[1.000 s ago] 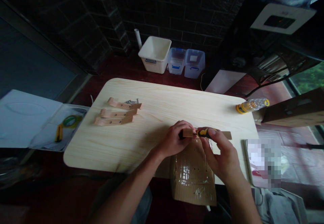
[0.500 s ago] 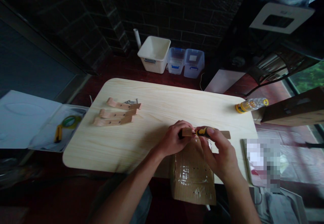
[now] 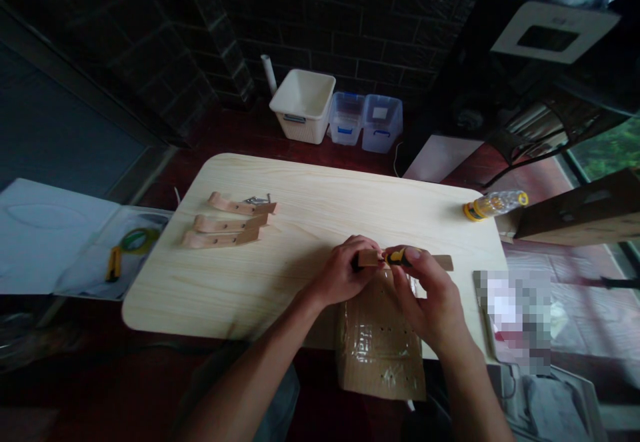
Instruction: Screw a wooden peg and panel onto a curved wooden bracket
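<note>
One open box [image 3: 95, 275], its white lid folded back to the left, lies beyond the table's left end with a yellow cutter [image 3: 113, 264] and a roll of tape [image 3: 139, 241] inside. Three curved wooden pieces [image 3: 217, 226] lie close together on the left part of the pale table [image 3: 310, 195], their long axes roughly crosswise, rounded ends to the left. Just behind the rear one's right half lie some metal screws [image 3: 257, 200].

Right of centre, near the front edge, the left hand [image 3: 350, 272] reaches forward and inward, back of the hand upward, fingers closed around the left part of a wooden bar [image 3: 369, 259]. That bar's long axis runs left to right, nearly level with the table's front edge; its far end shows beyond the other hand. Beneath the hands, a taped cardboard piece [image 3: 380, 355] with small holes overhangs the table's front edge. A yellow-and-black screwdriver [image 3: 399, 257] lies across the front of the bar, tip to the left, beside the left fingertips; whether the tip meets anything is too small to tell. The right hand [image 3: 437, 295], coming in from the lower right, pinches its handle firmly between thumb and fingers.

Farther right, a clear bottle [image 3: 495, 205] with a yellow base lies on its side near the table's right end.
</note>
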Tool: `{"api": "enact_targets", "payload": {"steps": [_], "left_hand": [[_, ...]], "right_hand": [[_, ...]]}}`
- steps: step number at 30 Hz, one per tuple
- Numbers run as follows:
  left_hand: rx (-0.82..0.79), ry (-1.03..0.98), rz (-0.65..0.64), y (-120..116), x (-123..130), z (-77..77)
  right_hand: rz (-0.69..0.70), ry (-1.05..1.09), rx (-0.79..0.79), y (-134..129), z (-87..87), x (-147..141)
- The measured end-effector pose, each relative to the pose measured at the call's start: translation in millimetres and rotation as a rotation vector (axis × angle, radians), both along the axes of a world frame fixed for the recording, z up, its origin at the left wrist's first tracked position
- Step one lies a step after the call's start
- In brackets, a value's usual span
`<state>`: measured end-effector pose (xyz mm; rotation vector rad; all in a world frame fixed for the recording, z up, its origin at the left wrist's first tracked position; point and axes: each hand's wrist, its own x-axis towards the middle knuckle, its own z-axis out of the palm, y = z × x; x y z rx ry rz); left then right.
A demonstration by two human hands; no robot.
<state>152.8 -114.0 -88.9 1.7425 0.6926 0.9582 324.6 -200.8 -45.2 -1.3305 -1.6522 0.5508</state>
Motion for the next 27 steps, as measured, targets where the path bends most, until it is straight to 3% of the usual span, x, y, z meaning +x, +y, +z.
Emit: {"api": "enact_targets", "payload": {"steps": [17,27], "left_hand": [[0.024,-0.009,-0.011,1,-1,-5.8],[-0.001,0.015,-0.033,1,-1,-6.9]], "right_hand": [[0.007,0.050,0.069,3,-13.0,-8],[0.006,0.069,0.029,3,-13.0,-9]]}}
